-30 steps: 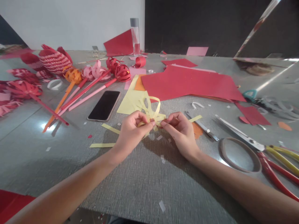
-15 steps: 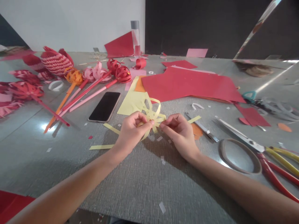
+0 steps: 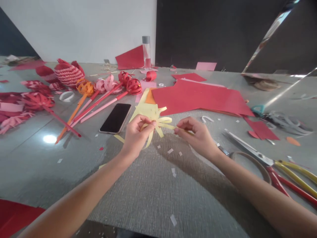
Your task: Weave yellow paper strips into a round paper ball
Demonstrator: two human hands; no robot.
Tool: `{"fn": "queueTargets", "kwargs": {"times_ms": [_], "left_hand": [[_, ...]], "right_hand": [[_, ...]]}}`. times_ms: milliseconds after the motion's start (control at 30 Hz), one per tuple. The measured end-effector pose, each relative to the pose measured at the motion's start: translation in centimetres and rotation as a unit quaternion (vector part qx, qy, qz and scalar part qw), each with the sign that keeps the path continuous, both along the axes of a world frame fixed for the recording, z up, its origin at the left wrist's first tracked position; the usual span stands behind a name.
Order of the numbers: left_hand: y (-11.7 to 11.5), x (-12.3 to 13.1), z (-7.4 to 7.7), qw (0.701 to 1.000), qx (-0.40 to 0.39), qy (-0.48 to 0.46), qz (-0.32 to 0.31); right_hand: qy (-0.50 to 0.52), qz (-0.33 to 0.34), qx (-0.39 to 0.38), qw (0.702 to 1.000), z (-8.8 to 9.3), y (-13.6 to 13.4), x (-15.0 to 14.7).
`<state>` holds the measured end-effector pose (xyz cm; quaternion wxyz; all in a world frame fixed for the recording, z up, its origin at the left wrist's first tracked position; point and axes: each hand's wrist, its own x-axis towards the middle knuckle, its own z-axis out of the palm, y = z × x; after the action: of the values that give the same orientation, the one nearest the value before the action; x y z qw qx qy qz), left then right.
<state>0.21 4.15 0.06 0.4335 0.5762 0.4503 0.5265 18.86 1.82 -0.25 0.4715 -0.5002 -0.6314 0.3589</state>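
Note:
My left hand [image 3: 138,134] pinches the middle of a yellow paper-strip flower [image 3: 160,125], its looped and loose strips fanning out to the right and downward. Between thumb and fingertips of my right hand [image 3: 193,134] is the end of one yellow paper strip [image 3: 168,126], stretched sideways from the flower's centre. Behind the flower lies a yellow paper sheet [image 3: 146,109]. A phone [image 3: 115,118] rests on the table to the left of my left hand. What the left fingers cover at the centre is hidden.
Finished paper flowers on rolled stems [image 3: 99,96] lie at the left. Large red paper sheets [image 3: 198,97] spread behind my hands. Scissors with red and yellow handles [image 3: 262,157] and a brown tape ring [image 3: 250,157] are at the right. A clear bottle [image 3: 146,54] stands at the back.
My right hand has drawn a strip out to the right, away from the flower's centre. The left hand and flower have shifted slightly left, and the loops look more spread open.

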Motion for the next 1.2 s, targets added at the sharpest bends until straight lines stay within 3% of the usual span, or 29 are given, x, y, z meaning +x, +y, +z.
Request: {"fn": "queueTargets", "kwargs": {"times_ms": [133, 233, 367, 467, 567, 633, 700, 800, 867, 1067, 1200], "left_hand": [[0.6, -0.4, 0.0, 1.0, -0.005, -0.028, -0.002], [0.8, -0.5, 0.2, 0.999, 0.0, -0.019, -0.044], [0.9, -0.5, 0.9, 0.996, 0.063, 0.0, -0.066], [1.0, -0.3, 2.3, 0.991, 0.115, 0.007, -0.066], [1.0, 0.2, 4.8, 0.982, 0.141, 0.045, -0.114], [0.9, 0.8, 7.0, 0.972, 0.179, 0.061, -0.14], [0.6, 1.5, 9.4, 0.961, 0.223, 0.061, -0.155], [0.0, 2.4, 13.0, 0.952, 0.243, 0.049, -0.177], [-0.3, 2.7, 15.0, 0.95, 0.24, 0.061, -0.192], [-0.4, 2.2, 19.6, 0.922, 0.289, 0.147, -0.21], [1.4, 1.6, 23.2, 0.897, 0.316, 0.191, -0.242]], "right_hand": [[-0.013, 0.051, -0.06, 0.997, 1.5, 0.8, 2.7], [-0.043, 0.084, -0.078, 0.992, 2.1, 0.8, 5.1], [-0.09, 0.053, -0.081, 0.991, 2.1, 0.5, 8.8], [-0.154, 0.007, -0.028, 0.988, 2.5, 0.0, 10.8], [-0.21, -0.081, 0.076, 0.971, 4.5, -0.6, 10.7], [-0.189, -0.056, 0.116, 0.974, 6.7, -0.8, 9.1], [-0.137, 0.023, 0.137, 0.981, 9.2, -1.1, 6.8], [-0.048, 0.188, 0.094, 0.977, 12.3, -1.0, 3.9], [-0.006, 0.234, 0.077, 0.969, 13.5, -0.7, 3.0], [0.033, 0.163, 0.048, 0.985, 15.7, 0.3, 3.7], [0.021, 0.102, 0.068, 0.992, 18.7, 0.9, 5.5]]}}
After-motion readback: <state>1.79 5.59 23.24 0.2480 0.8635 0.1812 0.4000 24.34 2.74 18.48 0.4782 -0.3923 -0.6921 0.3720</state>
